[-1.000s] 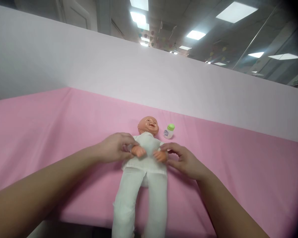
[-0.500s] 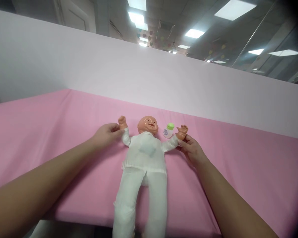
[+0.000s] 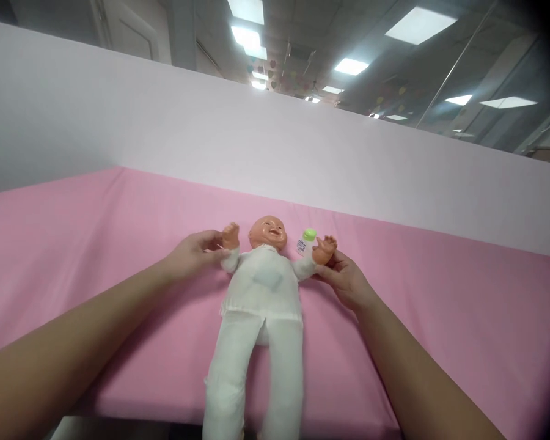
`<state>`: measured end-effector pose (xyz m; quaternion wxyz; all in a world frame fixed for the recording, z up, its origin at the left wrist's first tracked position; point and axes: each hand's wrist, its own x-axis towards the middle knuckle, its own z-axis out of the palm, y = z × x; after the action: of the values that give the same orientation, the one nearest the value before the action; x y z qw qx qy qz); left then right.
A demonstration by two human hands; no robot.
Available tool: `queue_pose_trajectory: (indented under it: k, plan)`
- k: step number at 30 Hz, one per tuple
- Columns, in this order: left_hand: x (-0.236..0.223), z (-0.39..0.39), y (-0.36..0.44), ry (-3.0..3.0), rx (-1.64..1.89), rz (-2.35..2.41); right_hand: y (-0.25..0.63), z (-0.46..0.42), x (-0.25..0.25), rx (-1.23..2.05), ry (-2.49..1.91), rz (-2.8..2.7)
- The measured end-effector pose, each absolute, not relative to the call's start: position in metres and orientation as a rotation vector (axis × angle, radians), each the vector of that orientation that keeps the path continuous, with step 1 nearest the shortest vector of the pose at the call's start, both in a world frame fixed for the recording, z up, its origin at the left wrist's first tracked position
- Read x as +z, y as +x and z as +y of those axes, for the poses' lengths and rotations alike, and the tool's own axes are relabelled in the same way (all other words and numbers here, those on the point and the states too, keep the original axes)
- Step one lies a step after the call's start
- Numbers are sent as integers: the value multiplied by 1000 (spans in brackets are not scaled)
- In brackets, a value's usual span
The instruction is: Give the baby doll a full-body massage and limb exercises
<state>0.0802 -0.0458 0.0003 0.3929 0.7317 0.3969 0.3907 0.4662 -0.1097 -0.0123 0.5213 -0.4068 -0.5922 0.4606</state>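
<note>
A baby doll (image 3: 261, 293) in white clothes lies on its back on the pink sheet (image 3: 96, 244), head away from me, legs hanging over the near edge. My left hand (image 3: 192, 253) grips the doll's wrist on the left side, holding that arm up beside the head. My right hand (image 3: 343, 278) grips the doll's other wrist, with that arm spread out to the right. A small white bottle with a green cap (image 3: 305, 241) stands just right of the doll's head, close to the raised doll hand.
A pale pink partition wall (image 3: 302, 153) runs along the far side of the sheet. Ceiling lights and a glass wall show above it. The sheet's near edge (image 3: 165, 421) drops off below the doll's legs.
One second ago both doll hands were held together over its chest. My hands then spread the doll's arms out and up beside its head; now they sit slightly closer in.
</note>
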Motion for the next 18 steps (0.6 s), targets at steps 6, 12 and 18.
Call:
queue_pose_trajectory:
  k: [6, 12, 18]
  plan:
    - [10, -71, 103, 2399, 707, 767, 442, -130, -7, 879, -1067, -2078]
    - [7, -66, 98, 2265, 795, 882, 438, -127, -7, 911, -1038, -1916]
    - [2, -39, 74, 1653, 1065, 1112, 469, -104, -14, 920, -1069, -1360]
